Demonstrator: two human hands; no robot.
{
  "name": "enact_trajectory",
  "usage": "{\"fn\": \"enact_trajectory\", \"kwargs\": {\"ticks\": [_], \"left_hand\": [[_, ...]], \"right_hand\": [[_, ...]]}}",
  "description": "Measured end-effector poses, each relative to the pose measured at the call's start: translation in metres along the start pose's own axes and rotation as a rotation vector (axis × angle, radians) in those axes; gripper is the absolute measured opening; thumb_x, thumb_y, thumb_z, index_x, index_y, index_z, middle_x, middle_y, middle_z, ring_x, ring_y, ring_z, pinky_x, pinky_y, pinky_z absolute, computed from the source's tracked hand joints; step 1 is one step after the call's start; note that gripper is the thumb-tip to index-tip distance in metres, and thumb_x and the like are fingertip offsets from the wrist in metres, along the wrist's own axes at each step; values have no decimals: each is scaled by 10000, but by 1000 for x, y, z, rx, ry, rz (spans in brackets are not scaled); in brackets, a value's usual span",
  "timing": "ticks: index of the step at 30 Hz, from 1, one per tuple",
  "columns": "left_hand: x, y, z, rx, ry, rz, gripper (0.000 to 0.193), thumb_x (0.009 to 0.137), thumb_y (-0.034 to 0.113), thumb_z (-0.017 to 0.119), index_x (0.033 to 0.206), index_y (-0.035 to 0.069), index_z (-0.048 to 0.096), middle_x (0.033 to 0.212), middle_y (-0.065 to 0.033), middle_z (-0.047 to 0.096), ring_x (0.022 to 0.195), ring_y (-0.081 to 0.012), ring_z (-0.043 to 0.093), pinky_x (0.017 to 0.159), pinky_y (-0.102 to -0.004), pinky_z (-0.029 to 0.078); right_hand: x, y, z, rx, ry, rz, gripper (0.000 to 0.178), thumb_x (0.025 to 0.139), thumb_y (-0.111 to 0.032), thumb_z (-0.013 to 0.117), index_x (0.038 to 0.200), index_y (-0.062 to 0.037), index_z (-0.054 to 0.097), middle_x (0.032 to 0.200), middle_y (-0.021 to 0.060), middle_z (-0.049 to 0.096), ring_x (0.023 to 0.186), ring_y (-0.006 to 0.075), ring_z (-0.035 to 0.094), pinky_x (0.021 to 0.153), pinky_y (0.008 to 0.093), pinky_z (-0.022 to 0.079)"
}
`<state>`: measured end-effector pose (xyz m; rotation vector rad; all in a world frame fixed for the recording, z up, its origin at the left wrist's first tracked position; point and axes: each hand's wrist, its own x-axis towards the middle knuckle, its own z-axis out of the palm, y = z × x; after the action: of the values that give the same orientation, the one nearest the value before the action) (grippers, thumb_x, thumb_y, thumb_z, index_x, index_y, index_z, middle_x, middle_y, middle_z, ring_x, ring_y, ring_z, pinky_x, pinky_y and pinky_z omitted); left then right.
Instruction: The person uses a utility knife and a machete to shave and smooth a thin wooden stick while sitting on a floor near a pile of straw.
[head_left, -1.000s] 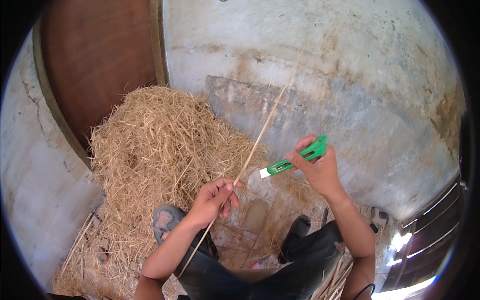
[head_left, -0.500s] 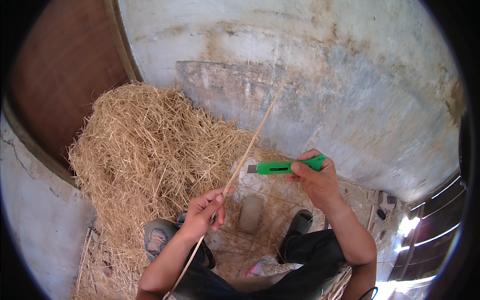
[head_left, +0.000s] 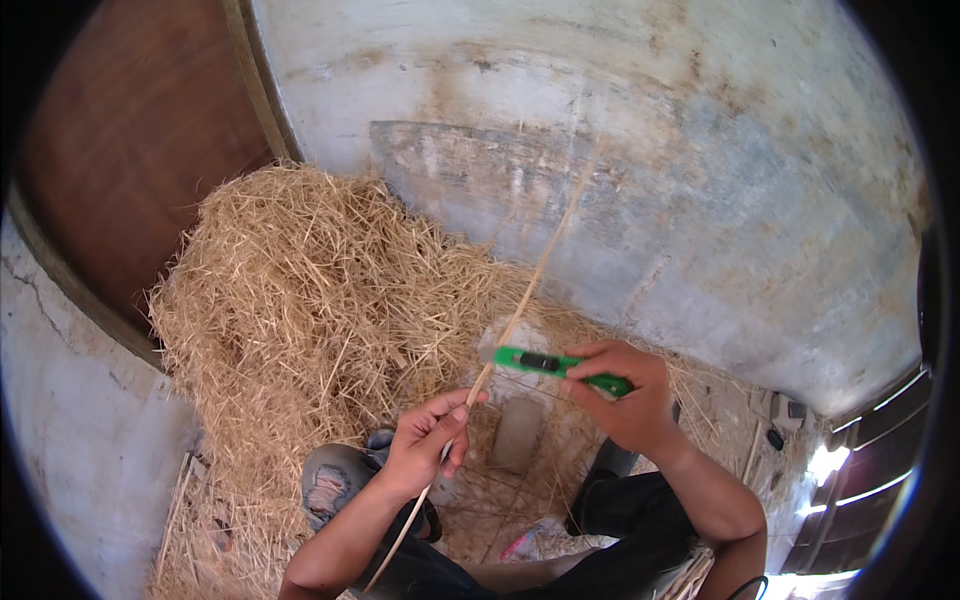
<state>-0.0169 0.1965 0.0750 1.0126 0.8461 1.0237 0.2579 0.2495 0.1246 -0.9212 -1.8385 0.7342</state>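
Note:
A long, thin pale strip that looks like bamboo (head_left: 541,268) slants from my lap up toward the wall. My left hand (head_left: 425,445) is closed around it near its middle, pinching it between thumb and fingers. In my right hand (head_left: 632,392) is a green utility knife (head_left: 540,361) with a black slider on its upper face. The knife lies nearly level, its tip pointing left. Its short blade, blurred, overlaps the strip just above my left hand; whether it cuts in, I cannot tell.
A large heap of straw (head_left: 320,280) fills the left, against the stained wall (head_left: 700,200) and a brown panel (head_left: 140,170). Between my legs stands a greyish block (head_left: 518,436), with a pink-and-white scrap (head_left: 522,542) nearer me. Small dark and pale objects (head_left: 788,410) sit at the right.
My right hand has turned the knife over, bringing its black slider into sight, and lowered it leftward onto the strip. My left hand still grips the strip; the whole view has shifted slightly.

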Motion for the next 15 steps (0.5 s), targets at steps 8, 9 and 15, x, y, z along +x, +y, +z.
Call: {"fn": "enact_trajectory", "kwargs": {"ticks": [8, 9, 15], "left_hand": [[-10, -2, -7, -31, -6, 4, 356, 1096, 193, 454, 1375, 0, 565, 564, -20, 517, 431, -79, 452, 456, -236, 376], [-11, -3, -7, -36, -7, 3, 356, 1097, 192, 452, 1375, 0, 565, 564, -20, 516, 429, -80, 449, 452, -236, 374], [-11, -7, -6, -32, -16, -5, 364, 1103, 209, 443, 1377, 4, 567, 548, 1, 477, 423, -67, 409, 443, -225, 351]], "right_hand": [[-9, -13, 15, -151, -144, -27, 372, 942, -25, 652, 1297, -36, 541, 878, 118, 685, 721, 211, 673, 653, 365, 514], [-11, -13, 17, -111, -128, -10, 342, 956, -36, 630, 1284, -25, 534, 855, 110, 671, 683, 214, 647, 632, 370, 495], [-18, -17, 19, 3, -169, 145, 240, 1006, -125, 567, 1208, -8, 510, 733, 110, 598, 592, 235, 584, 568, 380, 429]]}}
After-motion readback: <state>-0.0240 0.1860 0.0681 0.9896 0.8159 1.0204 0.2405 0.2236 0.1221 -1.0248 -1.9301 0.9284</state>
